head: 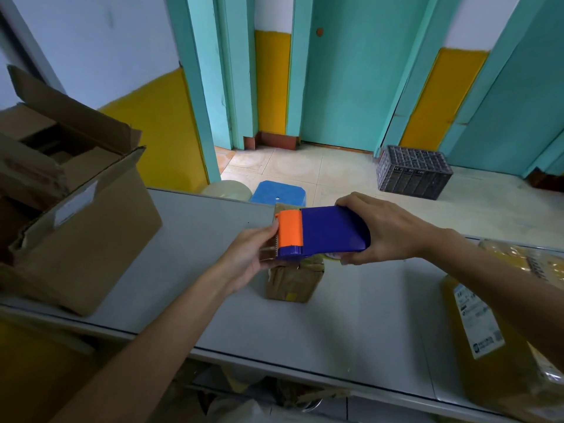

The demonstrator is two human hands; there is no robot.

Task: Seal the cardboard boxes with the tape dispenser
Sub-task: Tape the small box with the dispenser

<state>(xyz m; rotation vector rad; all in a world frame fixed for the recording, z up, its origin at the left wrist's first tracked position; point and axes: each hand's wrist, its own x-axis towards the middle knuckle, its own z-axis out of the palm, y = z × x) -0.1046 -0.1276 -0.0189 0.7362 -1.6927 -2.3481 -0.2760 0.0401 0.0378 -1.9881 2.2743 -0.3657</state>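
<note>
Grey table (pixel 195 239), teal doors (pixel 351 87): left hand (pixel 247 254) and right hand (pixel 389 233) grip the tape dispenser (pixel 328 230).

Blue tape dispenser (pixel 332 232) with orange front, lying level just above a small box (pixel 293 282), brown, standing mid-surface (pixel 189 239), big box (pixel 91 239) far left, flaps open.

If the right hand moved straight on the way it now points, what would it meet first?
The right hand points left, along the tape dispenser it grips. Going on, the orange end would press into the left hand, which holds that end above the small box. Depth is unclear.
</note>
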